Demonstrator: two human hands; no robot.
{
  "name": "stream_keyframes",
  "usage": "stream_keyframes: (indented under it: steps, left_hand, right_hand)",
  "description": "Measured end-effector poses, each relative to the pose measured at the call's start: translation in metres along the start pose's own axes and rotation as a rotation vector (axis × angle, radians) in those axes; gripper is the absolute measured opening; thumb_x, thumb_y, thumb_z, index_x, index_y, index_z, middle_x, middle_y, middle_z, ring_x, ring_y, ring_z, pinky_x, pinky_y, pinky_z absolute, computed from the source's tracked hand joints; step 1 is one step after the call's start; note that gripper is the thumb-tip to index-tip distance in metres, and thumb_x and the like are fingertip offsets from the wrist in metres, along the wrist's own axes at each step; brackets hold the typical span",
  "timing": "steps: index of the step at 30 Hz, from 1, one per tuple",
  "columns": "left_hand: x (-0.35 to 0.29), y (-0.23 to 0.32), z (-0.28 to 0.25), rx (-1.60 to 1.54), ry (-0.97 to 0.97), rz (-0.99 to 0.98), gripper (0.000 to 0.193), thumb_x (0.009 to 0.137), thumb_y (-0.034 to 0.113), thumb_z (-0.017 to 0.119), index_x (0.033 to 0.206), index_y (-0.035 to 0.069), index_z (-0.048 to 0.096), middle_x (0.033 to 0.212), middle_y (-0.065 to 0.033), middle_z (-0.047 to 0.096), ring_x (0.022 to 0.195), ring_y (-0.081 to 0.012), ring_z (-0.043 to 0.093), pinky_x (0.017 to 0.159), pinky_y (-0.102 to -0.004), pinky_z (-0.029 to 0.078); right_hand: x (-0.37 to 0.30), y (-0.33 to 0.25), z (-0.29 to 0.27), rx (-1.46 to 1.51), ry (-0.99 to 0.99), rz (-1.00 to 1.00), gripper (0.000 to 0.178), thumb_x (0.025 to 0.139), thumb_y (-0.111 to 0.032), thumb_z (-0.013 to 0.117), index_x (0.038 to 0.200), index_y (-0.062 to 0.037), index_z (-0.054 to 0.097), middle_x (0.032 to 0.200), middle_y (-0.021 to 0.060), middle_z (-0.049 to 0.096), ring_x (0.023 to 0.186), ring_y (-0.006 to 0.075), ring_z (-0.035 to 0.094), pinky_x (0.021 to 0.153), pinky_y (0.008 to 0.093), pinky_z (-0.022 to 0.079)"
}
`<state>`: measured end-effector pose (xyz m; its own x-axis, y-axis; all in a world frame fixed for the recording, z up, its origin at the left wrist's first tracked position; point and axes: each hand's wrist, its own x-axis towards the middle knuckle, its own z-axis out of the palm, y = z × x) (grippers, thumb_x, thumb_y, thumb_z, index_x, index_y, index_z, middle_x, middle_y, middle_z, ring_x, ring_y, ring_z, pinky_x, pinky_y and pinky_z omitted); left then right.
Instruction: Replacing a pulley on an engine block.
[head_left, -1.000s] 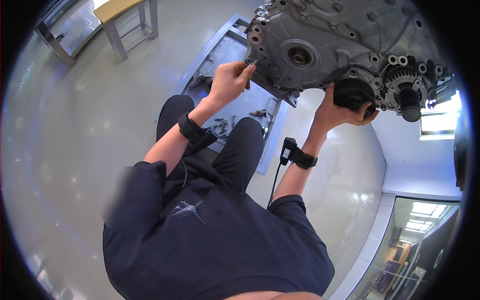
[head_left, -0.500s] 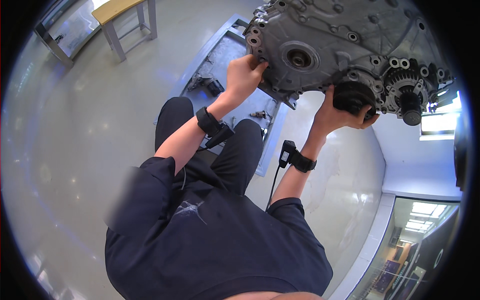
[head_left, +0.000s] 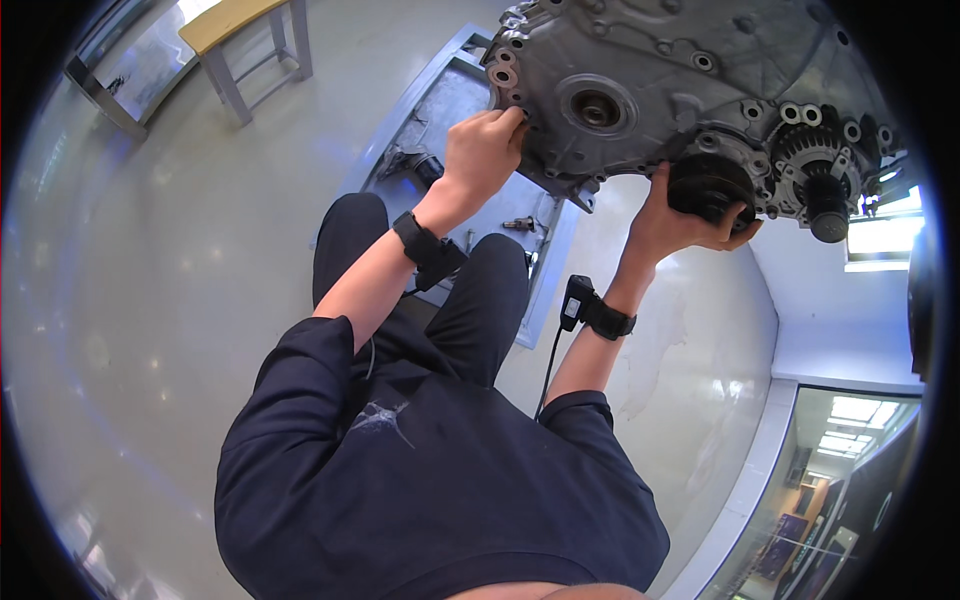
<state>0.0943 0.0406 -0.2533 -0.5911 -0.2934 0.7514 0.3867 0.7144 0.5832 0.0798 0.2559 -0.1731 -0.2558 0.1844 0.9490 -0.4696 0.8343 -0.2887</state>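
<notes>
A large grey metal gearbox housing fills the upper right, with bolt holes along its rim and a round bearing seat in its face. My left hand is at the housing's left edge, thumb and fingers pinched together by a bolt hole; whatever they hold is hidden. Under the housing, my right hand cups a black cylindrical part, thumb on its left side and fingers curled beneath. Right of that part, a toothed shaft assembly with a dark end sticks out of the housing.
Below the housing stands a grey metal tray-like frame bearing a dark motor-like part and a small metal fitting. My knees are beside it. A wooden-topped stool is at upper left; a glass panel is at lower right.
The view has shifted slightly. My left hand has turned a little, its fingers drawn closer together at the housing's edge. My right hand keeps its hold on the black cylindrical part.
</notes>
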Motion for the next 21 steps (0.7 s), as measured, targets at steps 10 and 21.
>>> stream_keyframes:
  steps: [10,21]
  left_hand:
    - [0.000,0.011,0.001,-0.586,-0.280,-0.700,0.041,0.102,0.031,0.053,0.080,-0.002,0.063,0.057,-0.0100,0.061,0.049,-0.0198,0.058,0.049,-0.0323,0.041]
    - [0.011,0.009,0.000,-0.666,-0.186,-0.700,0.029,0.094,0.025,0.066,0.079,-0.001,0.063,0.059,-0.0073,0.062,0.055,-0.0231,0.065,0.051,-0.0358,0.046]
  right_hand:
    - [-0.002,0.006,-0.001,-0.072,0.007,-0.055,0.111,0.060,-0.017,0.091,0.138,0.0147,0.018,0.149,0.0214,0.006,0.138,0.0392,0.015,0.111,0.0506,0.042]
    - [0.000,0.000,0.001,0.023,0.001,-0.033,0.111,0.062,-0.017,0.091,0.140,0.0118,0.017,0.149,0.0221,0.004,0.138,0.0401,0.015,0.110,0.0482,0.044]
